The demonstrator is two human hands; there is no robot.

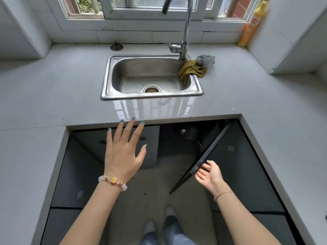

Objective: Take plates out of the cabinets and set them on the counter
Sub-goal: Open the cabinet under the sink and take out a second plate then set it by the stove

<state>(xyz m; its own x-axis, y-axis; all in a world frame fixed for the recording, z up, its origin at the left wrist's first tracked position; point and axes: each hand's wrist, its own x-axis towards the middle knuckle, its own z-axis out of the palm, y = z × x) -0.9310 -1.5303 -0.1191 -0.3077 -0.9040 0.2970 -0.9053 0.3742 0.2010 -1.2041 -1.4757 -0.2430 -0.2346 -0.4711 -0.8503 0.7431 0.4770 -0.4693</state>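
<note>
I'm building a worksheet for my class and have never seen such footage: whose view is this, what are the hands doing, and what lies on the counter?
The one picture comes from a wide-angle camera on a person's head, looking down at their bare hands; there is no machine. The left hand is spread open, holding nothing. The right hand is at the edge of a dark cabinet door standing open under the pale grey counter; whether it grips is unclear. In the counter sits a stainless steel sink with a curved chrome tap. An olive-green cloth drapes its corner, beside a grey mesh scourer; an orange bottle stands by the wall. No plates are visible.
</note>
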